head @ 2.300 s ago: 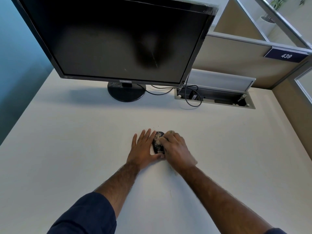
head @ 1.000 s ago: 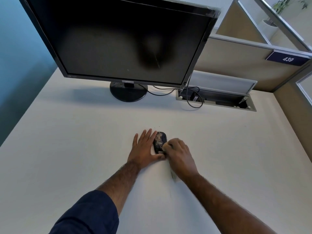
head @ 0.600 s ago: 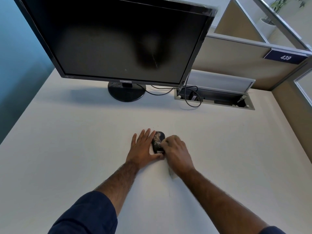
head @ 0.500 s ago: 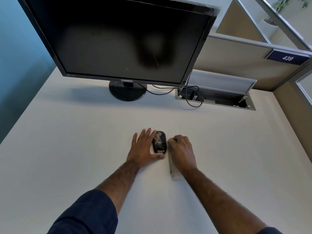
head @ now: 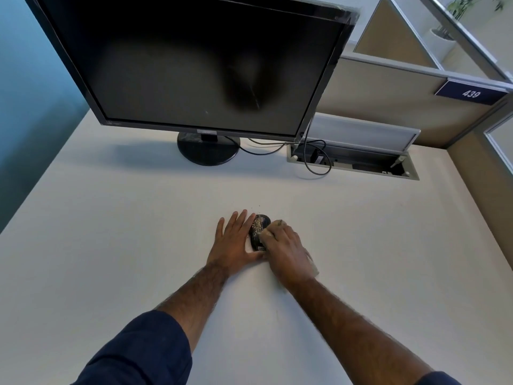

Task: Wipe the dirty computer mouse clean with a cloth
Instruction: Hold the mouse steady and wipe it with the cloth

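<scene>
A small black computer mouse (head: 258, 227) speckled with tan grit lies on the white desk (head: 111, 232) in the middle of the head view. My left hand (head: 236, 241) lies flat beside the mouse's left side, fingers straight, thumb against its near end. My right hand (head: 283, 250) covers the mouse's right half and grips a pale beige cloth (head: 312, 263), pressing it onto the mouse. The cloth shows at the fingertips and behind the wrist; most of it is hidden under the hand.
A black monitor (head: 194, 65) on a round stand (head: 208, 148) is at the back of the desk. To its right is an open cable tray (head: 352, 159) with black cables. Beige partition walls border the desk behind and on the right.
My right hand with the cloth, which had drawn back to the desk right of the mouse, has come forward again and lies over the mouse's right half. My left hand has stayed put.
</scene>
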Tool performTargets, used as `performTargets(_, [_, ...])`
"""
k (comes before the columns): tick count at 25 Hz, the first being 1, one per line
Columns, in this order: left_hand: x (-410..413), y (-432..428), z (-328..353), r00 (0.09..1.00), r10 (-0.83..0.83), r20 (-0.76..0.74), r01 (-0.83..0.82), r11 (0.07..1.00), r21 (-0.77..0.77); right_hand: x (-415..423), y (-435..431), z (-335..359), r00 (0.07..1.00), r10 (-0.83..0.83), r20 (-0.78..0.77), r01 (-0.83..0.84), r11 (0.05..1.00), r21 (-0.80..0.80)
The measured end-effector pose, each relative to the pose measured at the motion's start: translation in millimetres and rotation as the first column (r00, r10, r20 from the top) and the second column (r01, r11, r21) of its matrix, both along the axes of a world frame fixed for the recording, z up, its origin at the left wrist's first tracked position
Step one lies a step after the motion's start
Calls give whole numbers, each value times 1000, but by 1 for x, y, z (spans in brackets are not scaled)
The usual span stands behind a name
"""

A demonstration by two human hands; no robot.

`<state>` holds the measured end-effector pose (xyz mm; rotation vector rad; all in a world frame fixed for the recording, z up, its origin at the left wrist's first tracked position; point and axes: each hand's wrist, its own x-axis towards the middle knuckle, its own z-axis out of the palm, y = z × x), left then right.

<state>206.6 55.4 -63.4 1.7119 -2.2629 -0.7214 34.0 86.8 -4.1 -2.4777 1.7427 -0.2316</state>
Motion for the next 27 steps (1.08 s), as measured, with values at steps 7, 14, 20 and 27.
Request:
performTargets(7, [-1,-1,2,1000,24,-6,-24,999,22,-1,-9,7,984,142,-109,-145,989,-14])
performTargets(14, [-2,-1,3,999,32,-36,-31,999,29,8,-24,5,985,-152,85,145,986,77])
performTargets(20, [-3,-1,2,999,35,-23,-35,999,24,8,-21,9,999,5,-37,-3,999,51])
performTargets(27, [-2,-1,3,999,32,-14,-32,999,30,-2,-12,10,959,226,-168,-236,971,-40])
